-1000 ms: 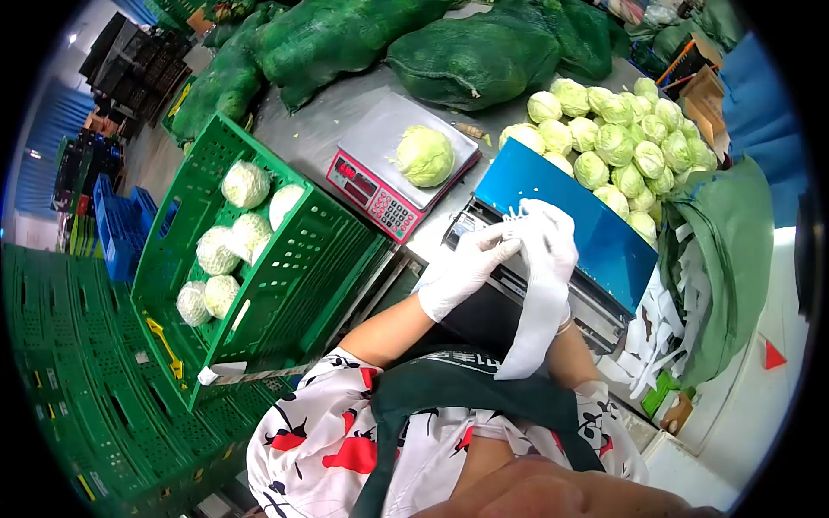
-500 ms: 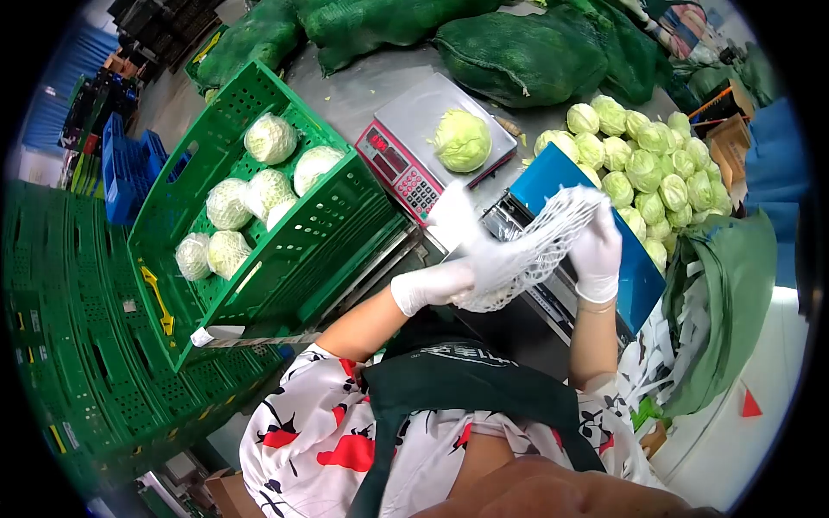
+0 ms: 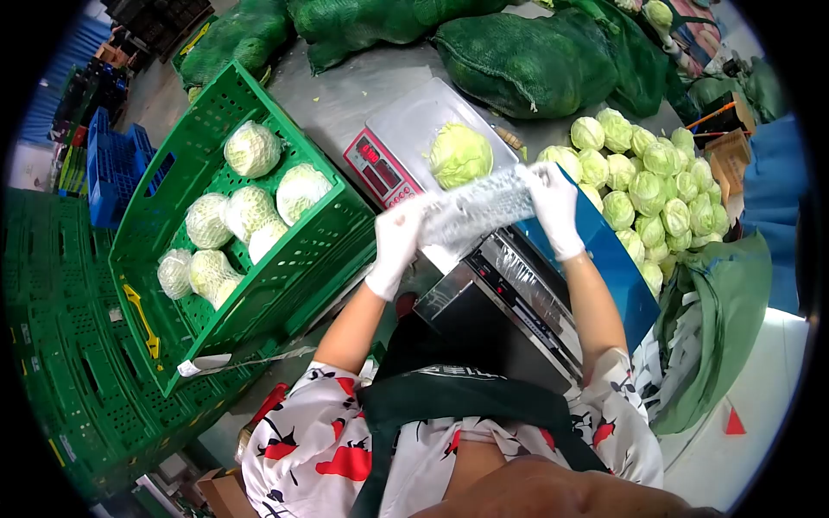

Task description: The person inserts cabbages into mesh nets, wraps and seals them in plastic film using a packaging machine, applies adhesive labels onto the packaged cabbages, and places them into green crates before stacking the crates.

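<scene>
My left hand [image 3: 400,237], in a white glove, is closed on one end of a white foam net sleeve [image 3: 484,207]. My right hand [image 3: 554,207], also gloved, grips the other end, so the net stretches between both hands, blurred by motion. Just beyond it a pale green cabbage [image 3: 459,155] sits on the plate of a red-framed digital scale [image 3: 401,110]. The net crosses in front of the cabbage's near edge; whether they touch I cannot tell. Below the net is a black and silver machine [image 3: 505,298] with a blue board [image 3: 635,293] beside it.
A green crate [image 3: 294,285] on the left holds several netted cabbages [image 3: 252,148]. Bare cabbages [image 3: 648,192] are heaped at the right. Stuffed green mesh sacks [image 3: 527,65] lie at the back. A green bag [image 3: 717,337] with white pieces stands at the lower right.
The bunched net has moved forward and left toward the scale and is now pulled out lengthwise. Both hands have moved forward, the left one further left. The cabbage stays on the scale.
</scene>
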Motion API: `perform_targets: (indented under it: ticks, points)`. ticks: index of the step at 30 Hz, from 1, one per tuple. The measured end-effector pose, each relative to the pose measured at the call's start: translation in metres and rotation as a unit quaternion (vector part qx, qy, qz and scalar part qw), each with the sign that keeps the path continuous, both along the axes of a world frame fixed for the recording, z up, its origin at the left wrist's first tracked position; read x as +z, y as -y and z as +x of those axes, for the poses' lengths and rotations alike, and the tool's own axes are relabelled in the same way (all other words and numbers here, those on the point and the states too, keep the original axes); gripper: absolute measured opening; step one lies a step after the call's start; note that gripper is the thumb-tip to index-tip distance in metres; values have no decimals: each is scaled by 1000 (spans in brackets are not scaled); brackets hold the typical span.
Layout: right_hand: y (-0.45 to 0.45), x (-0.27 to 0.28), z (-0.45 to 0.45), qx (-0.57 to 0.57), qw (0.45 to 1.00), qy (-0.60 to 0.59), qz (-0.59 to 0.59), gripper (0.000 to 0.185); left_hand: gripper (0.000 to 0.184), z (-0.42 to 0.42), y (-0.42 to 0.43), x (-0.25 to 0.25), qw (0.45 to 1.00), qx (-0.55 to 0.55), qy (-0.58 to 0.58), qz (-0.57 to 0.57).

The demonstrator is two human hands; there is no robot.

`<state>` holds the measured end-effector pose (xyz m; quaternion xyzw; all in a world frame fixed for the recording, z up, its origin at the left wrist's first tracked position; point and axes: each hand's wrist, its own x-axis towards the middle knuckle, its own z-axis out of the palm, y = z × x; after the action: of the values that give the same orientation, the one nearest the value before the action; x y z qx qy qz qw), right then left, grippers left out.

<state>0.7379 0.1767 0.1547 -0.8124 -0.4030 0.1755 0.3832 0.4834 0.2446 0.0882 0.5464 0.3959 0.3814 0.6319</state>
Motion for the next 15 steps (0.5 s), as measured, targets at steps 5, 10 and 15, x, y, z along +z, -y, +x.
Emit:
perform_targets:
  ticks: [5,10,15]
  points:
    - [-101,-79,28,34,999,27,-30,51,41,54,-84,-95,991,103,-38,-82]
    - [-119,-79,23,42,991,-10,-125,67,45,75,-87,-74,940,120,142,-285]
    - [-40,-15,-14,111,993,-20,-27,59,44,64,-40,19,885,-51,317,-337]
